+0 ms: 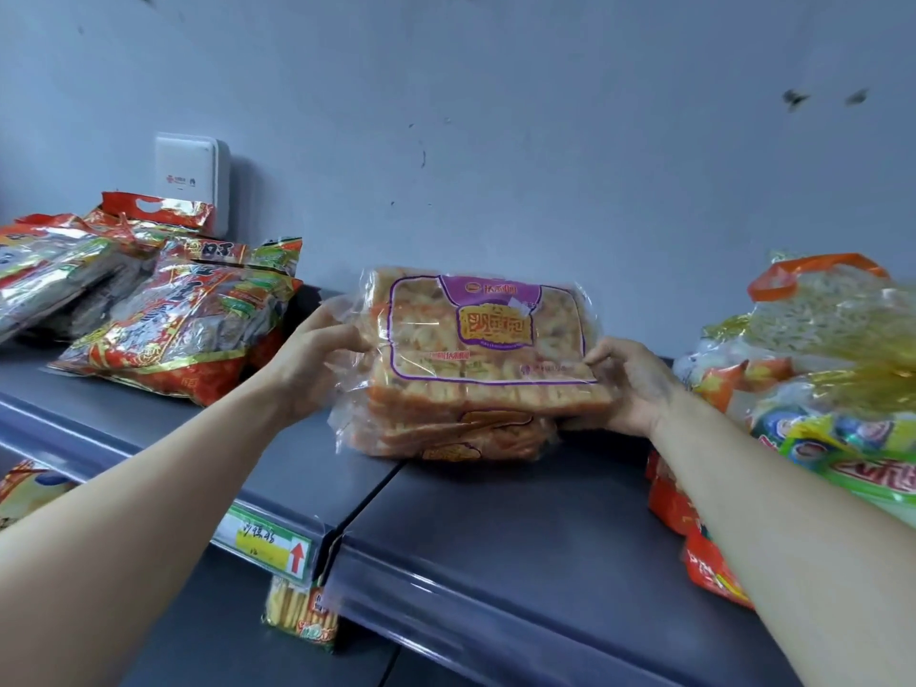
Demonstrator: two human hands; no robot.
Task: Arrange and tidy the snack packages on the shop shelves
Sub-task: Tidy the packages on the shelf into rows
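Note:
A clear snack package with a purple label (476,334) is tilted up at the middle of the grey top shelf (495,528). It rests on a stack of similar orange snack packages (446,433). My left hand (312,359) grips its left edge. My right hand (629,384) holds its lower right corner, fingers under the package. Both forearms reach in from below.
Red and silver snack bags (163,334) lie piled at the left, by a white wall box (193,176). Yellow, green and orange bags (832,389) crowd the right end. A green price tag (267,542) sits on the shelf edge, with a yellow packet (300,612) below.

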